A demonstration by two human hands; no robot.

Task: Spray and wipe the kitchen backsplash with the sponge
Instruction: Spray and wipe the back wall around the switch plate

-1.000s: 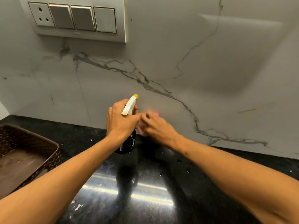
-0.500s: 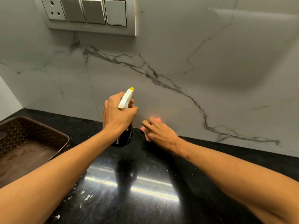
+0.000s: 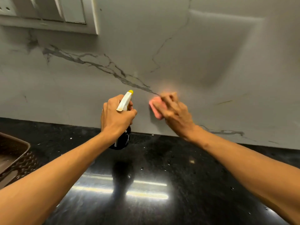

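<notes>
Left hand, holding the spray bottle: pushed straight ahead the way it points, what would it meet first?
Likely the white grey-veined marble backsplash; the yellow nozzle of the black spray bottle in the left hand would touch first. Nothing shows between, though the gap is hard to judge.

Glossy black countertop [image 3: 194,168]; brown perforated basket [image 3: 24,161] at its left.
</notes>
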